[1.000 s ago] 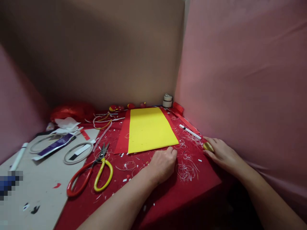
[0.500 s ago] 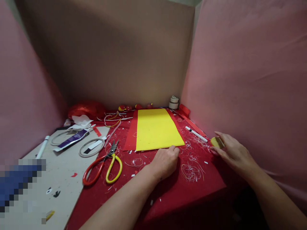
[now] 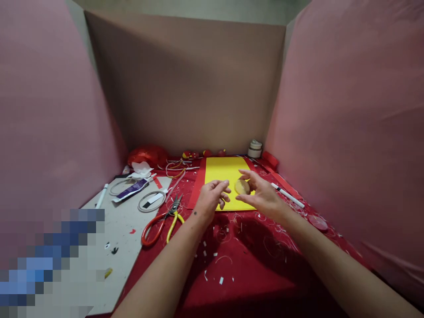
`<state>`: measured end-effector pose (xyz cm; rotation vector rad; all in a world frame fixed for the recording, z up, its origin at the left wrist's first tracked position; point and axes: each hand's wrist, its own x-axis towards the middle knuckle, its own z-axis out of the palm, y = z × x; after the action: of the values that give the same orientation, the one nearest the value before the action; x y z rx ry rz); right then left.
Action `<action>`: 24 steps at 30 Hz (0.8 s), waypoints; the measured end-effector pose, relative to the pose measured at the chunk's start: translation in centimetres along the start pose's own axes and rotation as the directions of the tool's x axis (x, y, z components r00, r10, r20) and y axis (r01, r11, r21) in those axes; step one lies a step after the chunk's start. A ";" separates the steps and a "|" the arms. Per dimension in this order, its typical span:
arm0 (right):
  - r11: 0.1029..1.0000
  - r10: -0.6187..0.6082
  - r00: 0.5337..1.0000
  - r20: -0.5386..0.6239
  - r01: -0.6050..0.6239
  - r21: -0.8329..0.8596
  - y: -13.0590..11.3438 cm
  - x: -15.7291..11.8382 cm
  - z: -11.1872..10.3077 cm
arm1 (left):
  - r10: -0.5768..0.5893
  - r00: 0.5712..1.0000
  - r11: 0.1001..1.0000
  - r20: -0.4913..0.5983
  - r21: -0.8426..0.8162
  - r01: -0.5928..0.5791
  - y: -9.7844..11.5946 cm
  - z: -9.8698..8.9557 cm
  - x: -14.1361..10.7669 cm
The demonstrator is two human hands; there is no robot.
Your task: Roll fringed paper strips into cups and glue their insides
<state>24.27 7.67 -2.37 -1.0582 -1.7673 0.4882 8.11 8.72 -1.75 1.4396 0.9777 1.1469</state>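
We hold a small yellowish roll of tape (image 3: 242, 187) in our right hand (image 3: 263, 196), raised above the near edge of the yellow sheet (image 3: 225, 176). We judge it light and stiff, with a smooth rim that could slip, so the flat faces or the rim are the places to pinch it. Our right fingers (image 3: 252, 176) curl loosely around it, thumb below and the others above, clamped on the roll. Our left hand (image 3: 209, 198) hovers just beside it, fingertips (image 3: 225, 191) slightly apart and bent, near the roll; we cannot tell whether they touch it.
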 end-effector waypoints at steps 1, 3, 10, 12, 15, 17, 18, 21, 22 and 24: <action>0.999 -0.033 0.999 0.009 0.033 -0.001 0.2 0.5 0.6 | -0.026 0.999 0.995 0.029 -0.091 0.029 0.1 -0.4 0.0; 0.994 -0.106 0.994 0.037 0.106 0.008 0.5 1.2 1.7 | -0.058 0.995 0.976 0.079 -0.204 0.073 -0.1 -0.8 -0.2; 0.982 -0.175 0.982 0.077 0.169 0.086 0.2 0.7 2.9 | -0.114 0.993 0.969 0.035 -0.218 0.119 -1.2 -1.2 -0.2; 0.982 -0.102 0.992 0.071 0.089 0.167 0.4 0.3 2.7 | -0.134 0.991 0.951 0.028 -0.277 0.137 -1.1 -1.3 -0.2; 0.972 -0.043 0.998 0.047 0.031 0.232 0.8 -0.1 2.2 | -0.145 0.989 0.935 0.039 -0.321 0.150 -0.9 -1.6 -0.1; 0.965 -0.038 0.998 0.048 0.024 0.263 1.0 -0.2 2.1 | -0.156 0.987 0.941 0.043 -0.299 0.162 -0.9 -1.7 -0.1; 0.964 -0.047 0.998 0.044 0.034 0.264 1.1 -0.3 2.1 | -0.162 0.986 0.945 0.044 -0.281 0.168 -1.0 -1.7 -0.1; 0.977 -0.162 0.987 0.012 0.159 0.143 1.2 -0.4 2.2 | -0.177 0.982 0.954 0.070 -0.234 0.188 -1.3 -1.7 -0.1; 0.972 -0.224 0.975 0.016 0.222 0.082 1.2 -0.4 2.2 | -0.174 0.981 0.956 0.087 -0.223 0.190 -1.4 -1.7 -0.1; 0.946 -0.323 0.945 0.049 0.324 -0.010 1.4 -0.3 2.3 | -0.171 0.978 0.957 0.120 -0.216 0.194 -1.6 -1.7 -0.1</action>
<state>22.87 8.45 -4.56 -0.7513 -1.9434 0.2948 6.45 9.30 -3.27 1.1859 0.8608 1.0056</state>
